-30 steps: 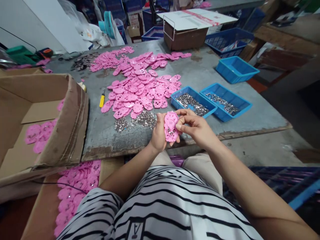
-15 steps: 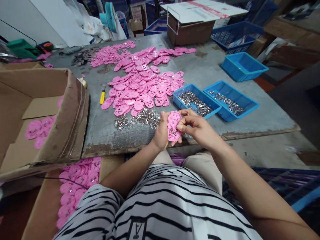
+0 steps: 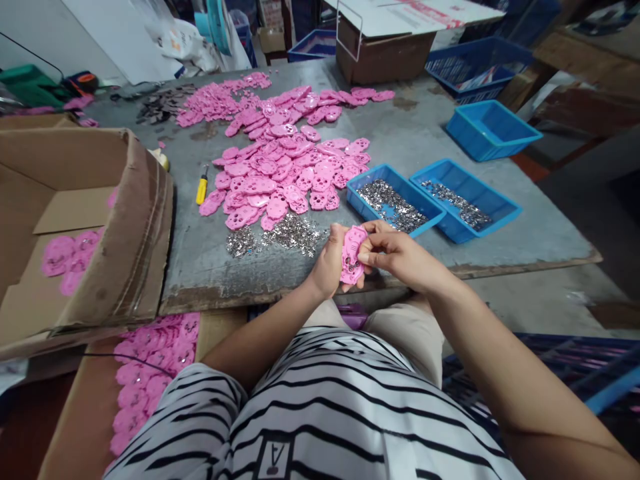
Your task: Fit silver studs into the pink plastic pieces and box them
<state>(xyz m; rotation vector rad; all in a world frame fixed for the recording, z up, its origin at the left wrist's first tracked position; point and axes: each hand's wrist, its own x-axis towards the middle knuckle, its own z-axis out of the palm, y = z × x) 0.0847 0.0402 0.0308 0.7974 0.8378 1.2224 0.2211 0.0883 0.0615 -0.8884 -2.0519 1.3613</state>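
Pink plastic piece (image 3: 351, 255) sits just right of frame centre, at the near table edge, held between both hands with its long axis running up-down and tilted a bit, upper end leaning right. Left hand (image 3: 330, 263) wraps it from the left with thumb on the face; right hand (image 3: 395, 257) comes in from the right, thumb and forefinger pinched at the piece's upper right edge. Both hands are touching it, neither nearer. Whether a small metal part sits under the right fingertips can't be made out; the piece's back is hidden. Just beyond the hands: loose heap of silver metal bits (image 3: 290, 233) on the grey table (image 3: 500, 247), pile of pink pieces (image 3: 280, 173) further up, two blue trays of metal bits (image 3: 395, 203) to the right. Yellow-handled screwdriver (image 3: 201, 187) centre-left, cardboard box (image 3: 125, 227) far left, cut off.
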